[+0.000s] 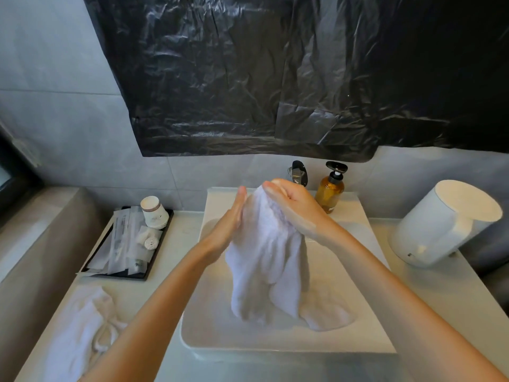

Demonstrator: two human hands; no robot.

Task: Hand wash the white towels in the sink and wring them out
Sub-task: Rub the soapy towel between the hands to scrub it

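spare towel [80, 326]: lower left of the frame, crumpled on the counter beside the sink.
sink [330, 344]: lower centre; the towel's tail rests in its basin.
towel [264, 260]: centre, hanging from your right hand down into the sink.
left hand [230, 219]: fingers straight, palm flat on the towel's left side, gripping nothing.
right hand [292, 202]: curled over the towel's top, holding it up.
step: likely rubbing the cloth between your palms; wringing looks not yet done.
next: close your left hand round the cloth below the right, then twist over the sink.
bottle [329, 193]: upper centre, behind the sink, beside the tap [298, 173].
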